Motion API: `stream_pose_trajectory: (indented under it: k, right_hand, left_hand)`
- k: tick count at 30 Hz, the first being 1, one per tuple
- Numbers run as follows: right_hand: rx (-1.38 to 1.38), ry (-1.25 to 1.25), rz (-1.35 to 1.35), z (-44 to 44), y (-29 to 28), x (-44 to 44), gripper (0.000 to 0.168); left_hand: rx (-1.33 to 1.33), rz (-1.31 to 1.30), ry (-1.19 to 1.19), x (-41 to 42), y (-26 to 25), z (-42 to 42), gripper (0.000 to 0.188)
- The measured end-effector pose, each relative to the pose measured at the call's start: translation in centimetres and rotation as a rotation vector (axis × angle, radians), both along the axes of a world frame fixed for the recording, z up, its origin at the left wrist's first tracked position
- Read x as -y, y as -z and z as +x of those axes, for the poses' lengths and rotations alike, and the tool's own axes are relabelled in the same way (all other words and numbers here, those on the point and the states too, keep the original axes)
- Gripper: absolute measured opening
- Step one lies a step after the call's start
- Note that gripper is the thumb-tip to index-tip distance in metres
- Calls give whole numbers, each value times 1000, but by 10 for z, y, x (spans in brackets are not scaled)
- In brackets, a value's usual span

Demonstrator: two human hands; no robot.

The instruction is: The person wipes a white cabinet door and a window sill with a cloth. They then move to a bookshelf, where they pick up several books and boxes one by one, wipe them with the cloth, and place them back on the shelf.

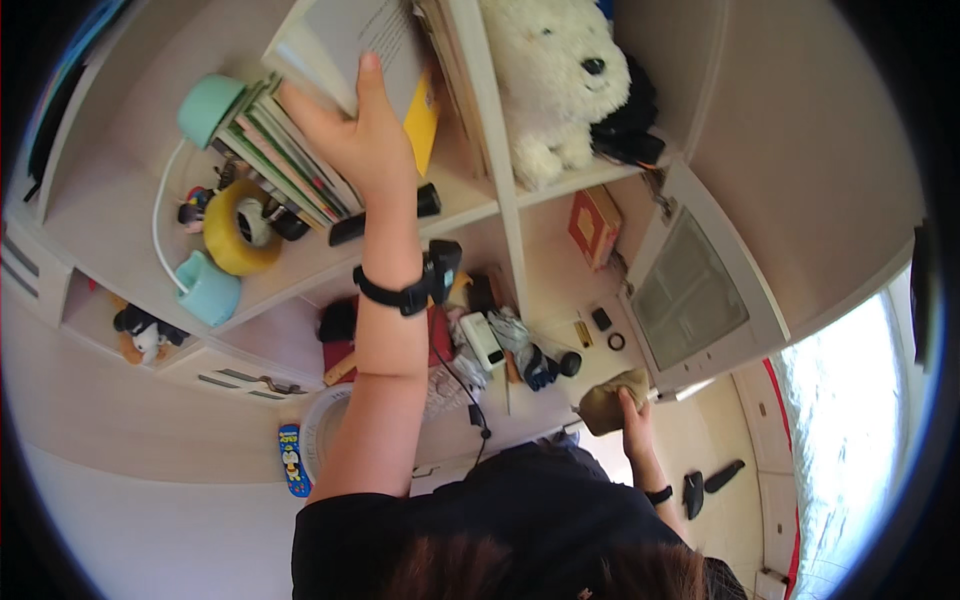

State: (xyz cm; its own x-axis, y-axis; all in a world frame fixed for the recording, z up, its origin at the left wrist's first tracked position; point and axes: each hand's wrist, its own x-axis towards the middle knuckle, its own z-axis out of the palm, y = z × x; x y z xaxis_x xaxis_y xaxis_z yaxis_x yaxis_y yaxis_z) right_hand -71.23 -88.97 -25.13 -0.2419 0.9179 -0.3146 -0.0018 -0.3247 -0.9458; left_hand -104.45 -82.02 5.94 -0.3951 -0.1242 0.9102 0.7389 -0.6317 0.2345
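My left hand point(356, 139) is raised into the upper shelf compartment, touching the end of a row of upright books point(289, 157). Its thumb lies over a white printed booklet point(330, 49), and its fingertips are partly hidden at the row's top, so a grip cannot be made out. Beside the wrist a yellow card point(421, 124) pokes out. Low on the right, my right hand point(636, 427) pinches a crumpled olive-brown cloth point(607, 401).
A mint desk lamp point(210, 289) and a yellow tape roll point(240, 229) stand left of the books. A white plush dog point(559, 82) sits right of the divider. Below it, a glazed cabinet door point(694, 289) hangs open. Various items, including a white device point(481, 341), crowd the desktop.
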Motion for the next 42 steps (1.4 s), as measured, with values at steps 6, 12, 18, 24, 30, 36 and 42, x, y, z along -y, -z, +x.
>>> stream_pose_trajectory:
  k: [6,12,18,24,30,36,42]
  right_hand:
    - [-519,-12,95,-1,22,-4,51]
    - [-436,-149,550,-31,-46,-10,82]
    - [312,-637,1373,-76,-107,-3,70]
    - [367,-64,1716,-139,-138,-23,44]
    - [-305,-305,294,-131,-185,-78,45]
    - [-1187,-697,-562,-89,-103,-27,69]
    - [-328,-690,-44,-93,-120,18,78]
  left_hand:
    - [165,216,270,78,6,27,44]
    - [527,-65,364,143,101,59,52]
    - [531,-473,351,145,178,84,52]
    - [450,-517,721,142,199,76,53]
    - [644,-550,904,147,200,81,49]
    - [953,-498,1072,120,222,68,45]
    - [583,-860,729,104,224,103,50]
